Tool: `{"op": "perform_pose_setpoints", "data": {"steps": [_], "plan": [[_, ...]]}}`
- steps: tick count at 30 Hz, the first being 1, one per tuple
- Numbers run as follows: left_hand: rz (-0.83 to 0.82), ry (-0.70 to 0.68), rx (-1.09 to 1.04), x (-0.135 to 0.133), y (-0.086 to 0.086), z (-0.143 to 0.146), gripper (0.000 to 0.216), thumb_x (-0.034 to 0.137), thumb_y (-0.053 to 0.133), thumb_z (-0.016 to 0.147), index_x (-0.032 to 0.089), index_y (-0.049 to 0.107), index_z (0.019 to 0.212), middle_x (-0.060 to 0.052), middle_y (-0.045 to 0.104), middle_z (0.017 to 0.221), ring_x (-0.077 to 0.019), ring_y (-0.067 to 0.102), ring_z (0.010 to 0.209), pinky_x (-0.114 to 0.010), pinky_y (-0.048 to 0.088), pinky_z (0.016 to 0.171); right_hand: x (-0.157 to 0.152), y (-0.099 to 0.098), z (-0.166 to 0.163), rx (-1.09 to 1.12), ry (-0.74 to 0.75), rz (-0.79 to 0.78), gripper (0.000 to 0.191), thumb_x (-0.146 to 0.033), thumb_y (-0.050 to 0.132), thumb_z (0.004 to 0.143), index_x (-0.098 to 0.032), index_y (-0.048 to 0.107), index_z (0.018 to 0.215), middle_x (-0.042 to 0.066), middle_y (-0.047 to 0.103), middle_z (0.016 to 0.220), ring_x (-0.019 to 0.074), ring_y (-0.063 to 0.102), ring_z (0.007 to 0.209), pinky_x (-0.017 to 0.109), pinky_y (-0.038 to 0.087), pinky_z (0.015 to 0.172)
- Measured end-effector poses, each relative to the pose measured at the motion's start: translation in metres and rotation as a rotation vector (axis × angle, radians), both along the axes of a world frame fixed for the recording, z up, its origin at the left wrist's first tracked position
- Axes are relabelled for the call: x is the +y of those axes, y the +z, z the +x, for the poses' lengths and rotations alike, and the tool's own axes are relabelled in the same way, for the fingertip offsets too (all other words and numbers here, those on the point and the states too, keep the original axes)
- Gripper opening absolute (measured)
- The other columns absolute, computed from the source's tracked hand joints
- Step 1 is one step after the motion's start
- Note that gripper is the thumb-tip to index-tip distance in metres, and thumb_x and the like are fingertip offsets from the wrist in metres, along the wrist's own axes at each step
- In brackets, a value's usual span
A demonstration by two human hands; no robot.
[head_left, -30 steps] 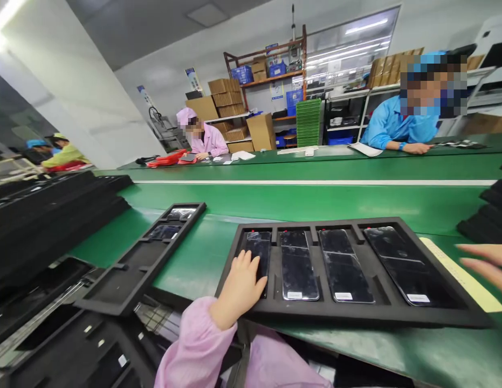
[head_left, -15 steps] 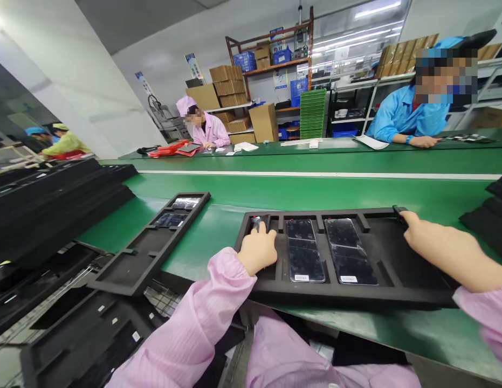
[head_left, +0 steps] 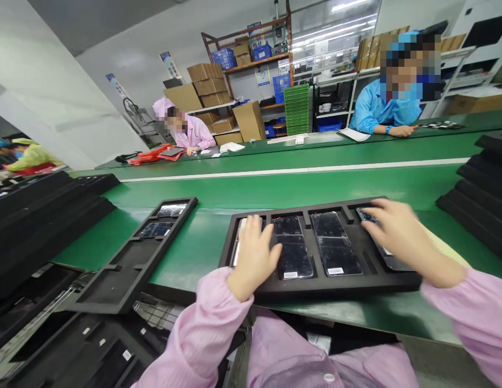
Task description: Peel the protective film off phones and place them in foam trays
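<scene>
A black foam tray (head_left: 311,286) lies in front of me, its slots holding dark phone screens. Two of them, one screen (head_left: 293,248) left of centre and another screen (head_left: 335,245) beside it, lie flat with small white labels at the near end. My left hand (head_left: 253,256) is spread over the leftmost slot, above a pale flat panel (head_left: 236,245) mostly covered by it. Over the rightmost slot my right hand (head_left: 400,237) hovers with fingers apart, partly hiding a dark screen (head_left: 397,264) there; whether its fingertips touch it, I cannot tell.
A second foam tray (head_left: 131,291) with two screens stands left. Foam trays are stacked at the left (head_left: 44,221) and right (head_left: 477,199). A yellow sheet (head_left: 445,245) shows beyond my right wrist. Across the green bench (head_left: 275,188) sit a person in pink and a person in blue.
A dark screen now shows in the rightmost slot, which was bare. My right hand has left the tray's far right corner. My left hand has flattened out, with a pale panel showing beneath.
</scene>
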State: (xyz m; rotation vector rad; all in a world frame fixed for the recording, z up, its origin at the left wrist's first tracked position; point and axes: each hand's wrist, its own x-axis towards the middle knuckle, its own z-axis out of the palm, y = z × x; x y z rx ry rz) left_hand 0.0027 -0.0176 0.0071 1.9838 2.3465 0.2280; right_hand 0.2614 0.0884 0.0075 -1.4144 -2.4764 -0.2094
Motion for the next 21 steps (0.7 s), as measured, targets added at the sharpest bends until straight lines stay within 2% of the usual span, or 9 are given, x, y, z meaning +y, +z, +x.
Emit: {"op": "perform_pose_setpoints", "data": {"steps": [1,3,6,8,12,15,18,21], "plan": [[-0.070,-0.057,-0.041,0.009,-0.002,0.014,0.054,0.034,0.046,0.085,0.008,0.039,0.131,-0.023,0.019,0.149,-0.0348,0.010,0.138,-0.052,0.015,0.110,-0.003,-0.004,-0.016,-0.023,0.066,-0.029,0.023,-0.022,0.051,0.087,-0.012,0.064,0.103,0.015,0.057,0.115,0.0287,0.051,0.109,0.041,0.041,0.094],[-0.162,-0.106,-0.085,0.027,-0.007,0.036,0.062,0.041,0.049,0.082,0.006,0.037,0.132,-0.026,0.028,0.144,-0.0377,0.018,0.136,-0.053,0.024,0.106,-0.010,-0.014,-0.044,-0.071,0.147,-0.084,0.025,-0.030,0.061,0.084,-0.016,0.063,0.105,0.012,0.057,0.115,0.0259,0.052,0.108,0.037,0.045,0.091],[-0.211,-0.097,-0.093,0.048,-0.011,0.053,0.068,0.033,0.056,0.077,0.002,0.034,0.133,-0.031,0.029,0.142,-0.0417,0.020,0.134,-0.056,0.025,0.103,-0.018,-0.024,-0.067,-0.127,0.144,-0.127,0.032,-0.035,0.060,0.087,-0.017,0.056,0.114,0.011,0.050,0.124,0.0257,0.049,0.111,0.044,0.046,0.090],[-0.207,-0.088,-0.107,0.054,-0.007,0.054,0.066,0.025,0.058,0.074,0.002,0.036,0.132,-0.030,0.033,0.139,-0.0406,0.025,0.133,-0.052,0.028,0.103,-0.022,-0.024,-0.072,-0.147,0.109,-0.142,0.029,-0.033,0.058,0.090,-0.017,0.055,0.114,0.010,0.049,0.124,0.0248,0.050,0.108,0.044,0.047,0.087],[-0.144,-0.004,-0.190,0.050,0.015,0.034,0.058,0.014,0.052,0.073,0.009,0.042,0.129,-0.022,0.052,0.127,-0.0355,0.051,0.117,-0.045,0.040,0.095,-0.026,-0.009,-0.071,-0.137,0.085,-0.163,0.018,-0.021,0.057,0.088,-0.015,0.057,0.105,0.009,0.056,0.111,0.0204,0.058,0.090,0.033,0.052,0.070],[-0.079,0.092,-0.299,0.038,0.024,0.001,0.053,0.008,0.046,0.073,0.014,0.048,0.125,-0.015,0.062,0.116,-0.0300,0.057,0.109,-0.041,0.042,0.094,-0.019,0.006,-0.059,-0.098,0.061,-0.195,0.013,-0.011,0.052,0.081,-0.014,0.059,0.091,0.008,0.062,0.092,0.0197,0.062,0.065,0.028,0.046,0.052],[-0.027,0.125,-0.465,0.023,0.016,-0.027,0.053,0.007,0.043,0.073,0.013,0.047,0.126,-0.010,0.064,0.115,-0.0224,0.060,0.106,-0.031,0.048,0.088,-0.004,0.013,-0.036,-0.018,0.007,-0.227,0.016,-0.012,0.049,0.075,-0.018,0.059,0.086,0.003,0.062,0.070,0.0202,0.059,0.053,0.027,0.039,0.046],[0.008,0.110,-0.615,0.017,-0.001,-0.030,0.055,0.010,0.038,0.079,0.010,0.035,0.134,-0.010,0.067,0.106,-0.0187,0.066,0.091,-0.028,0.054,0.075,0.005,0.005,-0.021,0.100,-0.018,-0.252,0.018,-0.012,0.044,0.073,-0.020,0.057,0.082,-0.001,0.061,0.062,0.0160,0.057,0.049,0.024,0.041,0.045]]}}
